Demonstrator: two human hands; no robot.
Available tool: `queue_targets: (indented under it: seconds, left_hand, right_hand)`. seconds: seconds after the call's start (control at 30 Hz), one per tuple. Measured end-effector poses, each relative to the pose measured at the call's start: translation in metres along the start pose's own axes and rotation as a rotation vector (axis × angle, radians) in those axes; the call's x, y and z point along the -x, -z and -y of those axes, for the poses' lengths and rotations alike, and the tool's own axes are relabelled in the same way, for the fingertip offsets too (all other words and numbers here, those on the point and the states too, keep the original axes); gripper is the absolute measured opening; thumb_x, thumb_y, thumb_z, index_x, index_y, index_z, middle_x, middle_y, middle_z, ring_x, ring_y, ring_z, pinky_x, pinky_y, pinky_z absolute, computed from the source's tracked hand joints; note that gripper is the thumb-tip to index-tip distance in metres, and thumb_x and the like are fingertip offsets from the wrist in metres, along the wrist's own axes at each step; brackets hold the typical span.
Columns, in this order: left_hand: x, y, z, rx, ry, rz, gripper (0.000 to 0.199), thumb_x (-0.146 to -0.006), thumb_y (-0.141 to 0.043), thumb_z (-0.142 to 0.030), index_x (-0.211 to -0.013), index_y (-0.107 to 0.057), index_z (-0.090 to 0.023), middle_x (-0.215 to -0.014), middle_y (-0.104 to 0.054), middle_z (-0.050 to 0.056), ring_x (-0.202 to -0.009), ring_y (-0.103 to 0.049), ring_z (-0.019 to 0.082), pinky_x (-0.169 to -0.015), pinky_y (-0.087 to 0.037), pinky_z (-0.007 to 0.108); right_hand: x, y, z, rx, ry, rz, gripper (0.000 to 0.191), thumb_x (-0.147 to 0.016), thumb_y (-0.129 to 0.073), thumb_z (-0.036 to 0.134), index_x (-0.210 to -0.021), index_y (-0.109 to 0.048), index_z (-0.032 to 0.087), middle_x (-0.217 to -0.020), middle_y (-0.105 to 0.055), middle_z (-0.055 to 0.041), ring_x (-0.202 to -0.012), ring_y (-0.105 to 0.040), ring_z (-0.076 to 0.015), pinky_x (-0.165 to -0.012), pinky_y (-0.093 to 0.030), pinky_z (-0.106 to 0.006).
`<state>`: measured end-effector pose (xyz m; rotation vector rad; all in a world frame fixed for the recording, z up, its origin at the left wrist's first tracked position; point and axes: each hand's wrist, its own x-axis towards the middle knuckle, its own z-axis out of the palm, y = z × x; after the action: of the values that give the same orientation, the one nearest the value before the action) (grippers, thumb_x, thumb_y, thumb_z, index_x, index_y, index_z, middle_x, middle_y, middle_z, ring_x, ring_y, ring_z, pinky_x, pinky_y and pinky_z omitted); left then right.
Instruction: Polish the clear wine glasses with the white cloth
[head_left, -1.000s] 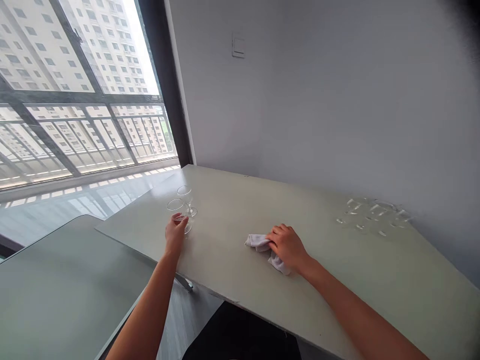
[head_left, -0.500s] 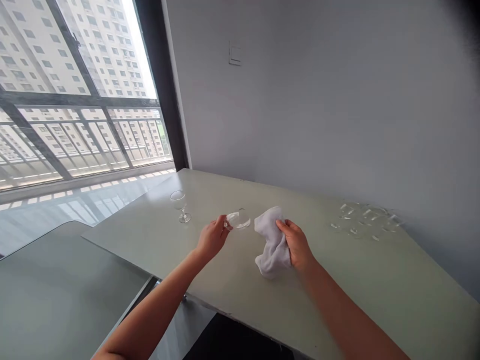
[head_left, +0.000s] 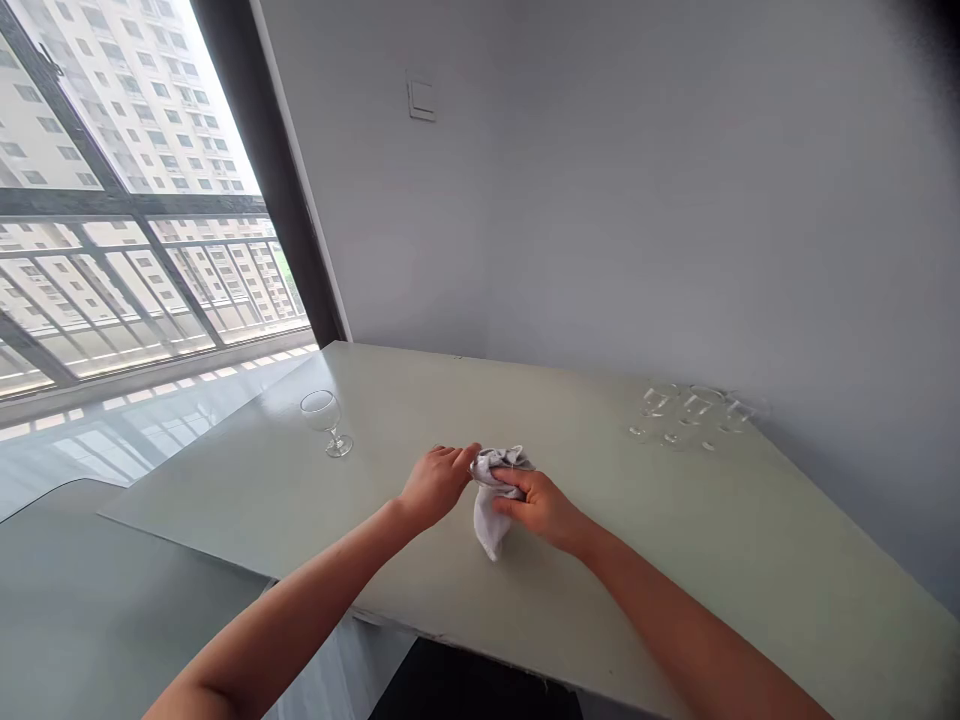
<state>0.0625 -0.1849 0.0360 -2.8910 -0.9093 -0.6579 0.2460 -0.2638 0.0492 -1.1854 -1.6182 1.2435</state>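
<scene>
Above the table, my left hand (head_left: 441, 485) is closed around the stem end of a wine glass, which the fingers and the cloth almost wholly hide. My right hand (head_left: 541, 508) grips a white cloth (head_left: 491, 518) and presses it over the bowl end of that glass. One corner of the cloth hangs down below my right fingers. Both hands are close together, with the bunched cloth between them. To the left, a clear stemmed wine glass (head_left: 322, 415) stands upright on the table.
The pale glossy table (head_left: 600, 580) reaches back to a grey wall. Several clear glasses (head_left: 697, 408) are grouped at its far right, near the wall. A lower grey surface (head_left: 97, 600) lies at the left. A wall switch (head_left: 421, 99) and a window are behind.
My right hand has moved left and brought the cloth onto the wine glass in my left hand. The cloth is now bunched around the bowl. The camera view has turned slightly right.
</scene>
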Motion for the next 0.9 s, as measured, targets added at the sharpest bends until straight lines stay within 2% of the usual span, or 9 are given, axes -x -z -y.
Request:
queue_targets:
  seconds: [0.1, 0.27, 0.37, 0.47, 0.6, 0.67, 0.77, 0.83, 0.9]
  left_hand:
    - [0.002, 0.004, -0.004, -0.061, -0.058, -0.032, 0.032, -0.083, -0.045, -0.015, -0.115, -0.042, -0.016, -0.078, -0.064, 0.003, -0.073, -0.06, 0.017, -0.067, -0.041, 0.03]
    - [0.003, 0.018, -0.002, -0.238, -0.139, -0.266, 0.031, -0.085, -0.048, -0.022, -0.116, -0.047, -0.022, -0.087, -0.065, 0.004, -0.086, -0.057, 0.018, -0.089, -0.032, 0.04]
    - [0.002, 0.028, 0.001, -0.149, -0.176, -0.224, 0.031, -0.084, -0.05, -0.03, -0.114, -0.05, -0.023, -0.078, -0.065, 0.002, -0.075, -0.056, 0.015, -0.081, -0.036, 0.035]
    - [0.0, 0.037, 0.004, 0.121, -0.079, -0.057, 0.032, -0.083, -0.049, -0.04, -0.109, -0.057, -0.022, -0.072, -0.064, 0.002, -0.07, -0.056, 0.013, -0.072, -0.039, 0.029]
    - [-0.001, 0.045, 0.009, 0.582, -0.008, 0.539, 0.035, -0.085, -0.041, -0.045, -0.099, -0.062, -0.02, -0.067, -0.063, -0.001, -0.061, -0.056, 0.011, -0.057, -0.04, 0.022]
    - [0.001, 0.044, 0.006, 0.62, 0.001, 0.652, 0.034, -0.086, -0.039, -0.042, -0.099, -0.061, -0.02, -0.071, -0.064, 0.0, -0.062, -0.056, 0.011, -0.057, -0.041, 0.022]
    - [0.005, 0.038, -0.007, 0.302, 0.003, 0.298, 0.033, -0.085, -0.046, -0.035, -0.114, -0.053, -0.021, -0.093, -0.064, 0.006, -0.088, -0.056, 0.017, -0.08, -0.041, 0.031]
    - [0.006, 0.035, -0.015, 0.036, -0.064, 0.078, 0.038, -0.084, -0.047, -0.031, -0.12, -0.047, -0.019, -0.1, -0.062, 0.01, -0.102, -0.05, 0.021, -0.094, -0.031, 0.04]
    - [0.003, 0.035, -0.018, -0.096, -0.118, 0.014, 0.035, -0.086, -0.044, -0.034, -0.116, -0.05, -0.016, -0.092, -0.063, 0.01, -0.098, -0.052, 0.021, -0.096, -0.027, 0.043]
  right_hand:
    - [-0.001, -0.002, -0.005, -0.107, 0.002, -0.011, 0.027, -0.074, -0.061, 0.027, -0.1, -0.065, 0.023, -0.074, -0.058, -0.0001, -0.066, -0.051, -0.0139, -0.062, -0.043, -0.027]
    - [-0.002, -0.003, -0.005, -0.547, -0.102, -0.057, 0.032, -0.072, -0.063, 0.034, -0.101, -0.063, 0.018, -0.066, -0.054, 0.0001, -0.054, -0.049, -0.0111, -0.048, -0.043, -0.025]
    - [0.004, -0.002, 0.002, -0.511, -0.073, -0.059, 0.031, -0.073, -0.063, 0.034, -0.1, -0.062, 0.02, -0.066, -0.054, 0.0006, -0.056, -0.049, -0.0112, -0.05, -0.043, -0.025]
    - [0.015, 0.002, 0.012, -0.177, 0.027, -0.046, 0.022, -0.074, -0.061, 0.031, -0.094, -0.065, 0.022, -0.068, -0.055, 0.0005, -0.06, -0.048, -0.0122, -0.055, -0.041, -0.025]
    - [0.028, 0.008, 0.015, 0.128, 0.091, 0.112, 0.014, -0.075, -0.059, 0.029, -0.085, -0.068, 0.024, -0.068, -0.057, 0.001, -0.059, -0.046, -0.0127, -0.056, -0.038, -0.025]
    - [0.029, 0.008, 0.008, 0.085, 0.058, 0.125, 0.015, -0.074, -0.06, 0.031, -0.084, -0.068, 0.023, -0.071, -0.058, 0.0001, -0.063, -0.048, -0.0143, -0.059, -0.039, -0.026]
    - [0.024, 0.004, -0.004, -0.172, -0.083, -0.034, 0.022, -0.072, -0.062, 0.036, -0.086, -0.066, 0.02, -0.072, -0.059, -0.0012, -0.064, -0.05, -0.015, -0.059, -0.04, -0.026]
    - [0.02, 0.0, -0.008, -0.395, -0.175, -0.137, 0.028, -0.071, -0.064, 0.038, -0.092, -0.063, 0.02, -0.07, -0.057, -0.0008, -0.061, -0.049, -0.0139, -0.055, -0.04, -0.025]
    - [0.019, -0.004, -0.006, -0.522, -0.195, -0.159, 0.03, -0.073, -0.062, 0.04, -0.097, -0.061, 0.022, -0.068, -0.055, 0.0003, -0.057, -0.047, -0.0128, -0.051, -0.039, -0.024]
